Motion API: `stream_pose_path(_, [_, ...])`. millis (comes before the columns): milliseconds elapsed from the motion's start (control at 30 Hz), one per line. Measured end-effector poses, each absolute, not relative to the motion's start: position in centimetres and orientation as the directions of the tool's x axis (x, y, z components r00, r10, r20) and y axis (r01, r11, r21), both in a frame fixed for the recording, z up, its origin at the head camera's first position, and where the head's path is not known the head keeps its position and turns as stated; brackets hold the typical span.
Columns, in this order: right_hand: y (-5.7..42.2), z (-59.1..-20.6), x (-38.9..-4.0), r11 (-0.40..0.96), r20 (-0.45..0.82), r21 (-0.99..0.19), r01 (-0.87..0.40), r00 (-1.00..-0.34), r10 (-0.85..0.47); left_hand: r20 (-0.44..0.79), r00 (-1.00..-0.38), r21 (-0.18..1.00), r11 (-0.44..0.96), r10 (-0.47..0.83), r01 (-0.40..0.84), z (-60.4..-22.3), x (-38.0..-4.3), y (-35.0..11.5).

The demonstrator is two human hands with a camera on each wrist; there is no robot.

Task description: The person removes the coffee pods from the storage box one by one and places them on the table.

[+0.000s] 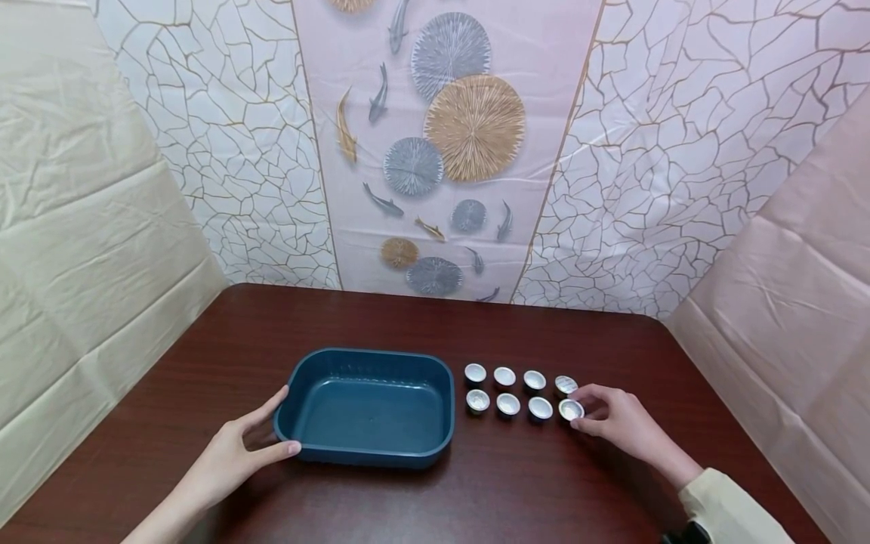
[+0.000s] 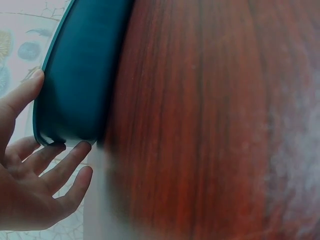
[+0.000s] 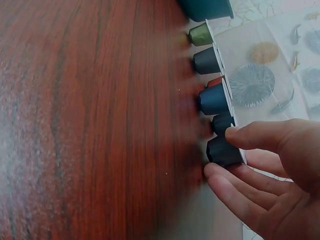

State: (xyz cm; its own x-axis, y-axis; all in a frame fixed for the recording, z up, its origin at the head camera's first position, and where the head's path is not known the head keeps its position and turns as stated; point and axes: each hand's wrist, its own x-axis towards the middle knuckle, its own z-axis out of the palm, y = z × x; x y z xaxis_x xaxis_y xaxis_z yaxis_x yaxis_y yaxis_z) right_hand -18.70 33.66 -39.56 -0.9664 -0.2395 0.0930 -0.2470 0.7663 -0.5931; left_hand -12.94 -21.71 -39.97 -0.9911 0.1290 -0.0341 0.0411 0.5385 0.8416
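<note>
A dark blue rectangular basin [image 1: 367, 458] sits left of centre on the table. My left hand [image 1: 227, 461] is at its left end, thumb at the front corner and index fingertip at the left rim; the fingers are spread and fairly straight, as the left wrist view also shows. To the basin's right stand several coffee capsules [image 1: 507, 405] in two rows, silver lids up. My right hand [image 1: 621, 423] pinches the rightmost front capsule [image 1: 571, 410] between thumb and fingers. In the right wrist view that capsule [image 3: 224, 151] has a dark body, and part of the fingers is hidden behind it.
The dark reddish-brown wooden table [image 1: 476, 506] extends in front of the basin and capsules. Behind it hangs a patterned cloth [image 1: 258, 151] with leaf and fish motifs. Pale cloth walls [image 1: 782, 249] close in both sides. In the right wrist view, a green capsule [image 3: 200, 35] is nearest the basin.
</note>
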Motion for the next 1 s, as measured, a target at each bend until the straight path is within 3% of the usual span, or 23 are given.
stream_pose_path(1000, [33.45, -39.41, -17.90, 0.744, 0.046, -0.642, -0.184, -0.978, -0.202, -0.036, -0.991, 0.848, 0.529, 0.127, 0.037, -40.09, -12.94, -21.78])
